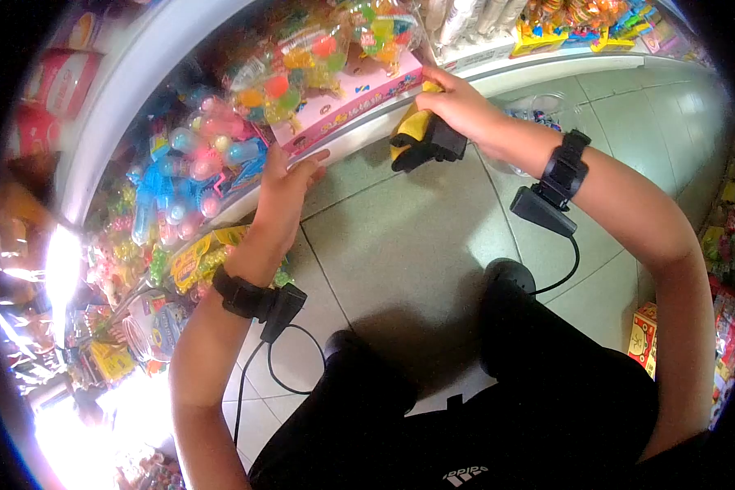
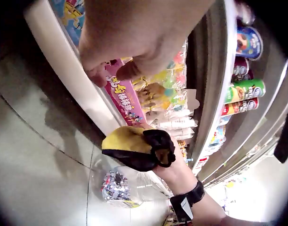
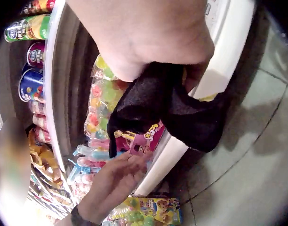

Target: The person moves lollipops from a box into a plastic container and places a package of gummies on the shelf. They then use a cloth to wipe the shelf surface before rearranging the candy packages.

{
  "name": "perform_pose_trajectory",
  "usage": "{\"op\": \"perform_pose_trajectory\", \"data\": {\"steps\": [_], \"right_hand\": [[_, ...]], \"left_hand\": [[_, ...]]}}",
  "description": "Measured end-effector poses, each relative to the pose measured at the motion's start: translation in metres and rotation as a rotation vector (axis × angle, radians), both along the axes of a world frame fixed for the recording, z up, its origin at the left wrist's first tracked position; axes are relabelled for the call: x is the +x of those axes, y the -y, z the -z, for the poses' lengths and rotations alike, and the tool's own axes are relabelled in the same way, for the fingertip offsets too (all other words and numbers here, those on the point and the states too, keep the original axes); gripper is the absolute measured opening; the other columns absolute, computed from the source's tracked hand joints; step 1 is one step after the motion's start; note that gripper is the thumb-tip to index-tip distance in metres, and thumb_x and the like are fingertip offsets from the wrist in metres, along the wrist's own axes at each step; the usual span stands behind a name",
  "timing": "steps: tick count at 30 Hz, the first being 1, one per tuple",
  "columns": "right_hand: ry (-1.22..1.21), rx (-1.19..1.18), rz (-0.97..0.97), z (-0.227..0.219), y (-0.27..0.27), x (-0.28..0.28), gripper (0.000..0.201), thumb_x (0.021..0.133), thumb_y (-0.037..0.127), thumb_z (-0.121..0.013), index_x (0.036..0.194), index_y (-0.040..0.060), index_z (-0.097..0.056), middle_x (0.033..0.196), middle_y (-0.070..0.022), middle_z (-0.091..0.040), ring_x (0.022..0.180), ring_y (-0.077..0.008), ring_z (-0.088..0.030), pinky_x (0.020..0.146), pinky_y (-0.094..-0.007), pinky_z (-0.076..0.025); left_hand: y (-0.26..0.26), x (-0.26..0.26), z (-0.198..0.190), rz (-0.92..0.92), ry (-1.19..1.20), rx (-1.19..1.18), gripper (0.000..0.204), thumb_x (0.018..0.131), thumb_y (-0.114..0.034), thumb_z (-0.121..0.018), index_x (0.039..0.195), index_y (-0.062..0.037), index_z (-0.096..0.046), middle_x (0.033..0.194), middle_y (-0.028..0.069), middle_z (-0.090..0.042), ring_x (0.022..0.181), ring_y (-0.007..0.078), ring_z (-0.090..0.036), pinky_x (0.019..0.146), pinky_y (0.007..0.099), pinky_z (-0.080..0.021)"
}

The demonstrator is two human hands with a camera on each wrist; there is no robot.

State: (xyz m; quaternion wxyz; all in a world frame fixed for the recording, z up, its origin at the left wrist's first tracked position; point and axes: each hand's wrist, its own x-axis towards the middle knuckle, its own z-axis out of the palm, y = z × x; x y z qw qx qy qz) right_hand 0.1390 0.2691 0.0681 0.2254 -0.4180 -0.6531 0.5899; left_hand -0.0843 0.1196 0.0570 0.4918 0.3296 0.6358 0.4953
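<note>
The pink box point(image 1: 351, 102) sits on the lowest white shelf point(image 1: 498, 77), its long face flush with the shelf's front edge; everything else is placed from it. The left hand point(image 1: 284, 192) touches the box's left end with fingers nearly straight, thumb spread, gripping nothing. The right hand point(image 1: 457, 102) is at the box's right end, fingers curled around a yellow-and-black cloth point(image 1: 420, 139) that hangs below the shelf edge (the black part dangles lowest, as the right wrist view shows).

On top of the box lie clear bags of coloured candy point(image 1: 318, 57), heaped and leaning over its upper edge, so its top face is mostly covered. Just left of the box, pink and blue toy bottles point(image 1: 192, 163) crowd the shelf right up against it. Below the box, on the tiled floor point(image 1: 400, 237), a clear plastic jar point(image 2: 118, 186) with a mixed, speckled filling stands near the right hand. Above the box, a higher shelf carries a row of cans point(image 2: 243, 89).
</note>
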Motion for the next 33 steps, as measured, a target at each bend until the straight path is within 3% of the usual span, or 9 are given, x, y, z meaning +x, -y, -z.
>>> {"op": "perform_pose_trajectory", "data": {"steps": [3, 4, 5, 13, 17, 21, 26, 28, 33], "right_hand": [[0.014, 0.120, 0.011, 0.000, 0.000, -0.001, 0.059, 0.079, 0.022, -0.057, 0.132, -0.0017, -0.043, 0.106, -0.0120, -0.063, 0.096, -0.0175, -0.057, 0.085, -0.0296, -0.043], [0.075, -0.006, -0.122, -0.012, -0.004, 0.003, 0.070, 0.084, 0.018, -0.056, 0.144, -0.0025, -0.025, 0.144, -0.0159, -0.038, 0.120, -0.0177, -0.047, 0.102, -0.0284, -0.035], [0.068, -0.005, -0.126, -0.011, -0.004, 0.004, 0.070, 0.084, 0.018, -0.056, 0.144, -0.0025, -0.025, 0.144, -0.0159, -0.038, 0.120, -0.0177, -0.047, 0.102, -0.0284, -0.035], [-0.006, 0.033, -0.186, -0.008, 0.016, 0.034, 0.058, 0.084, 0.007, -0.056, 0.138, 0.0015, -0.036, 0.130, -0.0117, -0.049, 0.119, -0.0178, -0.045, 0.101, -0.0302, -0.035], [0.028, 0.099, -0.129, -0.010, 0.045, 0.059, 0.054, 0.081, 0.006, -0.057, 0.133, 0.0021, -0.042, 0.128, -0.0108, -0.051, 0.120, -0.0192, -0.045, 0.102, -0.0320, -0.034], [-0.025, -0.263, 0.051, -0.016, 0.046, 0.063, 0.039, 0.086, 0.017, -0.062, 0.119, 0.0003, -0.049, 0.110, -0.0099, -0.059, 0.097, -0.0151, -0.058, 0.084, -0.0284, -0.046], [-0.227, -0.564, 0.092, -0.003, 0.018, 0.046, 0.033, 0.092, 0.029, -0.058, 0.112, 0.0037, -0.055, 0.100, -0.0070, -0.064, 0.090, -0.0161, -0.063, 0.082, -0.0302, -0.050], [-0.272, -0.640, 0.059, -0.002, 0.007, 0.045, 0.033, 0.092, 0.029, -0.058, 0.111, 0.0025, -0.056, 0.101, -0.0082, -0.065, 0.090, -0.0170, -0.064, 0.082, -0.0311, -0.051], [-0.167, -0.694, -0.109, 0.003, -0.006, 0.043, 0.037, 0.092, 0.030, -0.059, 0.113, -0.0007, -0.056, 0.101, -0.0100, -0.066, 0.089, -0.0175, -0.066, 0.079, -0.0304, -0.054]], "left_hand": [[0.002, 0.005, -0.013, -0.018, -0.041, 0.034, 0.042, 0.089, 0.000, -0.048, 0.129, -0.0026, -0.036, 0.132, 0.0101, -0.045, 0.118, 0.0246, -0.054, 0.089, 0.0299, -0.046], [0.003, 0.008, -0.017, -0.026, -0.058, 0.080, 0.042, 0.089, 0.000, -0.048, 0.129, -0.0021, -0.036, 0.132, 0.0110, -0.045, 0.117, 0.0243, -0.055, 0.089, 0.0293, -0.046], [0.004, 0.008, -0.018, -0.030, -0.064, 0.081, 0.042, 0.089, 0.000, -0.048, 0.129, -0.0021, -0.036, 0.132, 0.0110, -0.045, 0.117, 0.0243, -0.055, 0.089, 0.0293, -0.046], [0.030, 0.026, -0.022, -0.018, -0.060, -0.020, 0.053, 0.091, -0.002, -0.049, 0.137, 0.0054, -0.024, 0.132, 0.0142, -0.044, 0.115, 0.0217, -0.056, 0.090, 0.0300, -0.046], [0.050, 0.033, -0.017, -0.015, 0.074, 0.007, 0.051, 0.098, -0.011, -0.046, 0.144, -0.0077, -0.024, 0.131, 0.0080, -0.043, 0.109, 0.0195, -0.056, 0.091, 0.0332, -0.045], [0.056, 0.047, -0.018, -0.163, 0.210, -0.001, 0.041, 0.102, -0.024, -0.040, 0.140, -0.0121, -0.031, 0.122, 0.0036, -0.047, 0.107, 0.0189, -0.055, 0.089, 0.0338, -0.046], [0.040, 0.024, -0.007, -0.311, 0.268, -0.091, 0.036, 0.102, -0.031, -0.038, 0.132, -0.0114, -0.038, 0.116, 0.0036, -0.052, 0.101, 0.0174, -0.056, 0.084, 0.0338, -0.048], [0.030, 0.010, -0.007, -0.184, 0.187, -0.288, 0.034, 0.101, -0.032, -0.037, 0.127, -0.0107, -0.043, 0.114, 0.0039, -0.054, 0.099, 0.0145, -0.056, 0.082, 0.0335, -0.048], [0.021, -0.004, 0.014, -0.129, -0.076, -0.147, 0.032, 0.099, -0.028, -0.038, 0.121, -0.0075, -0.048, 0.115, 0.0040, -0.055, 0.099, 0.0133, -0.055, 0.085, 0.0338, -0.047]]}}
